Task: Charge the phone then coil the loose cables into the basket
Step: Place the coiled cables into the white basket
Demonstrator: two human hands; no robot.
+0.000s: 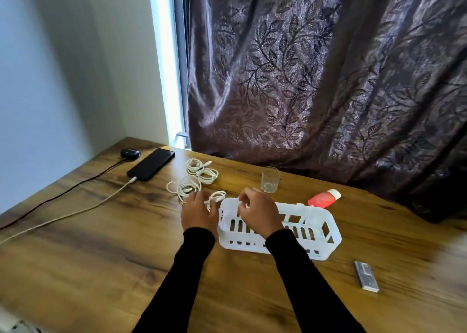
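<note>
Partly hidden behind the right forearm, the white basket (pixel 316 231) sits on the wooden counter (pixel 101 257), its inside mostly out of sight. Beside it, the left hand (pixel 198 212) pinches a small white cable coil (pixel 216 198) in curled fingers, while the right hand (pixel 257 212) curls over the basket's rim, its grip unclear. Farther left, the phone (pixel 151 164) lies plugged in.

One head-worn camera looks forward and down, close over the counter (pixel 101 244), curtain (pixel 328 80) at twelve o'clock.

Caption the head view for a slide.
Phone charging; left hand and right hand coil a white cable beside the white basket.
</note>
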